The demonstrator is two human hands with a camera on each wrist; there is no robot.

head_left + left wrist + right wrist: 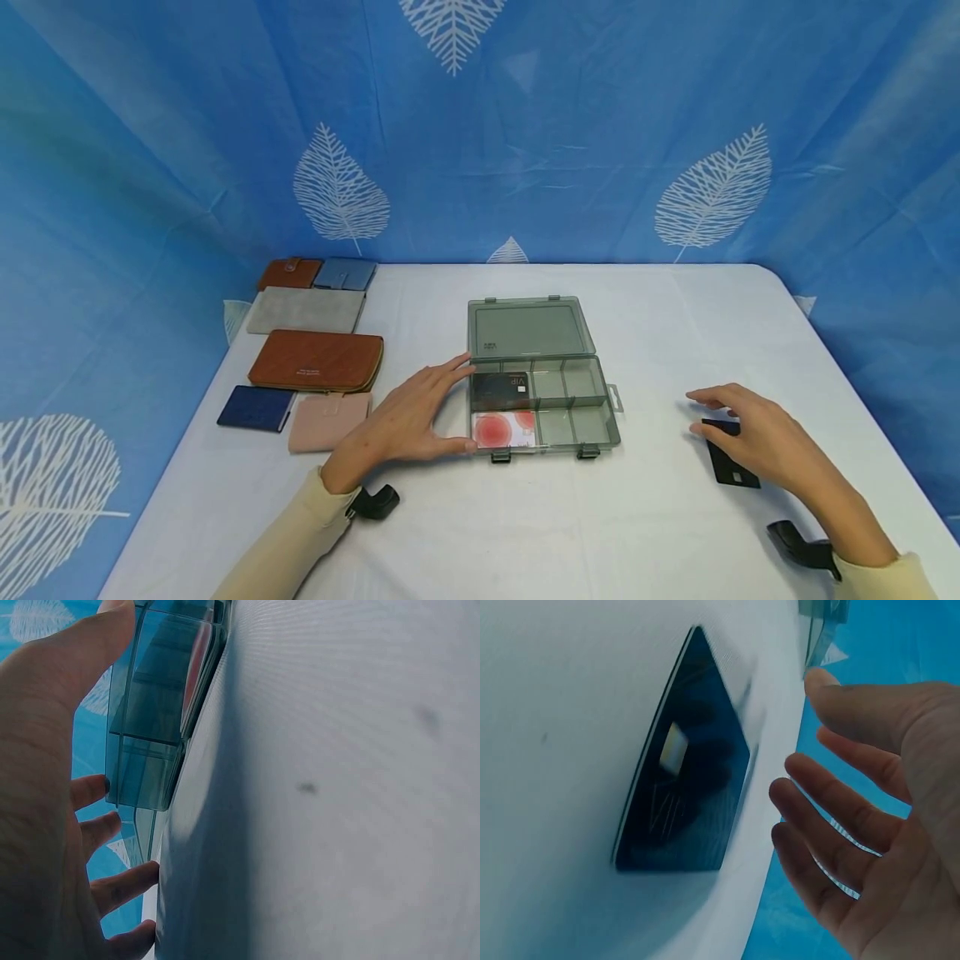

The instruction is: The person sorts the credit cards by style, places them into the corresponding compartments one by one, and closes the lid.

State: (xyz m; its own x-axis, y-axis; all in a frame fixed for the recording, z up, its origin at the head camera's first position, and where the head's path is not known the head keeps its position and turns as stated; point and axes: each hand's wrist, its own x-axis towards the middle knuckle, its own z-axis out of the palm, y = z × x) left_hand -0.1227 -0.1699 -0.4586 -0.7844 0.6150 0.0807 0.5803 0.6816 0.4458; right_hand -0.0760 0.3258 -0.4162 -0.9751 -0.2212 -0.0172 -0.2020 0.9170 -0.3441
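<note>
A clear grey compartment box (577, 400) lies open at the table's middle, lid flat behind it. A black VIP card (500, 389) and a white card with red circles (504, 429) lie in its left compartments. My left hand (427, 408) rests against the box's left end with straight fingers, thumb at the front corner; the left wrist view shows the box (150, 712) by the fingers (120, 885). My right hand (738, 425) hovers open over a black card (731, 467) on the cloth; in the right wrist view the card (686, 772) lies just beyond the spread fingers (832, 817).
Several wallets lie at the left: a large brown one (317, 361), a grey one (306, 310), a navy one (255, 408), a pink one (328, 421), and two small ones at the back. White tablecloth (675, 325); blue leaf-print curtain behind.
</note>
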